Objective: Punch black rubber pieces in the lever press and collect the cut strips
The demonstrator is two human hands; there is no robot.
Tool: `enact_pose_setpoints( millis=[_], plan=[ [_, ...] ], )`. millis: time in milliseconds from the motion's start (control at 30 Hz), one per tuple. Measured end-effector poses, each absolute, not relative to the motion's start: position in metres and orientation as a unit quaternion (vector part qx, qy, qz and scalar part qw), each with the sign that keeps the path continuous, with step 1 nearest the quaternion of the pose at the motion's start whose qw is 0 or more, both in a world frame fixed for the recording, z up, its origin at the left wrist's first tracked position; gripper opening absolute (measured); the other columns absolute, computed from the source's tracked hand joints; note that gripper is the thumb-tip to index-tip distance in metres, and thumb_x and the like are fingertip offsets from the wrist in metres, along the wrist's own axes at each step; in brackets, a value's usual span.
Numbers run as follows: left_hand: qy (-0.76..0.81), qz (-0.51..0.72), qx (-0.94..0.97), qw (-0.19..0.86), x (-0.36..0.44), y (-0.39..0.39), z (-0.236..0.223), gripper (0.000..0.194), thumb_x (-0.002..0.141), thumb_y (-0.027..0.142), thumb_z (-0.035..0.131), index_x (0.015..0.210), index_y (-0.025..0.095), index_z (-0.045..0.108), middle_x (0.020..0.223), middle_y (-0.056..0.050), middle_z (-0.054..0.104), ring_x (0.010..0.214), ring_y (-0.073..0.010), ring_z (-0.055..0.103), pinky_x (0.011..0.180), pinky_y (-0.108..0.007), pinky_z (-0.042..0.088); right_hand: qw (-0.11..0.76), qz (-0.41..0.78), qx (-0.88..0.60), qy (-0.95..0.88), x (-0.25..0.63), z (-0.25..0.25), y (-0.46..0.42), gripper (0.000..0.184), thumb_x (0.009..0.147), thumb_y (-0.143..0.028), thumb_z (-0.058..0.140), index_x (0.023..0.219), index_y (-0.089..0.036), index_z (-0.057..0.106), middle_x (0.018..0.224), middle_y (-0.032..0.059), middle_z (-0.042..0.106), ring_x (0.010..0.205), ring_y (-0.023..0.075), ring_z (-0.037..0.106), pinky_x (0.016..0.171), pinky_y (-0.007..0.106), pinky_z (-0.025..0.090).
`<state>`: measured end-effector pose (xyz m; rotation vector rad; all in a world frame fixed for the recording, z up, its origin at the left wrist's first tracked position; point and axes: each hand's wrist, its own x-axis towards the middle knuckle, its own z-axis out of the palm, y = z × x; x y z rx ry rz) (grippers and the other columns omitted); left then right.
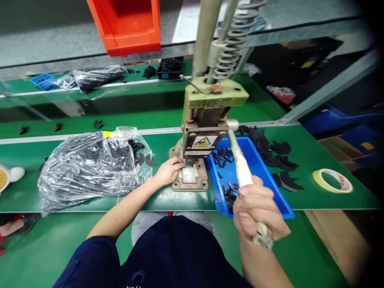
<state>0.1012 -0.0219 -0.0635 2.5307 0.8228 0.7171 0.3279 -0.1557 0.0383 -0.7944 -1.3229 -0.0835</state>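
Note:
A hand press (205, 120) with a green head and a warning label stands on the bench in front of me. My right hand (259, 208) is wrapped round its long tape-covered lever (241, 164), which slants down toward me. At the press base (199, 185), my left hand (170, 171) reaches in from the left with its fingers pressed together right beside the ram. Whatever those fingertips hold, if anything, is hidden under the ram. A whitish block (189, 175) lies on the base just right of that hand.
Right of the press sits a blue bin (258, 180) with small black pieces. Beyond it lie curved black parts (280, 160) and a tape roll (333, 181). A clear bag (93, 164) of dark parts rests at left. An orange bin (135, 44) hangs overhead.

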Motion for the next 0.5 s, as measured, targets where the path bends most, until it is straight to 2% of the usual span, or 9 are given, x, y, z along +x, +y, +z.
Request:
enact_pose_setpoints(
  millis=[67, 133, 233, 367, 500],
  plan=[
    [0.288, 0.252, 0.902, 0.2, 0.099, -0.024, -0.062, 0.043, 0.086, 0.006, 0.042, 0.119, 0.018, 0.067, 0.117, -0.01, 0.062, 0.112, -0.02, 0.059, 0.1, -0.033, 0.05, 0.756, -0.081, -0.325, -0.562, 0.322, 0.025, -0.152, 0.031, 0.077, -0.027, 0.062, 0.056, -0.022, 0.041, 0.06, -0.0067, 0.056, 0.064, 0.0147, 0.057, 0.08, 0.045, 0.051],
    [0.303, 0.249, 0.899, 0.196, 0.089, -0.025, -0.061, 0.042, 0.086, 0.008, 0.044, 0.12, 0.018, 0.067, 0.119, -0.01, 0.062, 0.114, -0.0206, 0.058, 0.101, -0.034, 0.05, 0.773, -0.092, -0.322, -0.539, 0.316, 0.02, -0.148, 0.035, 0.077, -0.029, 0.061, 0.054, -0.022, 0.036, 0.058, -0.0062, 0.054, 0.061, 0.0146, 0.054, 0.076, 0.045, 0.051],
    [0.425, 0.237, 0.859, 0.158, 0.06, -0.019, -0.056, 0.036, 0.087, 0.01, 0.047, 0.115, 0.017, 0.068, 0.117, -0.011, 0.064, 0.112, -0.0222, 0.059, 0.101, -0.036, 0.049, 0.784, -0.095, -0.342, -0.509, 0.312, 0.021, -0.144, 0.038, 0.077, -0.032, 0.062, 0.053, -0.024, 0.033, 0.055, -0.0048, 0.052, 0.057, 0.0168, 0.051, 0.07, 0.046, 0.049],
    [0.637, 0.129, 0.755, 0.087, 0.019, -0.004, -0.048, 0.028, 0.088, 0.022, 0.057, 0.111, 0.011, 0.067, 0.111, -0.016, 0.063, 0.106, -0.0287, 0.061, 0.097, -0.042, 0.049, 0.798, -0.079, -0.338, -0.493, 0.309, 0.021, -0.145, 0.038, 0.076, -0.033, 0.061, 0.054, -0.024, 0.032, 0.055, -0.0042, 0.051, 0.056, 0.0174, 0.047, 0.071, 0.048, 0.047],
    [0.675, 0.023, 0.734, 0.076, 0.009, 0.007, -0.042, 0.033, 0.085, 0.038, 0.067, 0.104, 0.011, 0.066, 0.112, -0.018, 0.061, 0.107, -0.032, 0.06, 0.095, -0.043, 0.047, 0.793, -0.062, -0.351, -0.495, 0.312, 0.016, -0.15, 0.031, 0.072, -0.029, 0.061, 0.053, -0.025, 0.036, 0.056, -0.0038, 0.051, 0.058, 0.0197, 0.049, 0.076, 0.053, 0.048]
  ],
)
